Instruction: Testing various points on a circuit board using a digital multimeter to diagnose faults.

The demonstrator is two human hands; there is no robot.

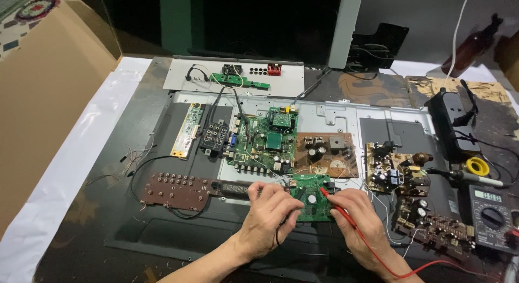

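A small green circuit board (311, 202) lies near the front middle of the metal chassis (378, 118), between both hands and touched by both. A red probe (338, 207) is pinched in the right hand (359, 221), its long axis running from near right to far left, tip on the board's far edge. The left hand (267, 212) is closed around a black lead, fingertips on the board's left edge; both hands lie equally near. To the far right sits a dark multimeter (492, 218) with a grey display, beside a yellow solder reel (478, 166). A brown button board (175, 190) lies left.
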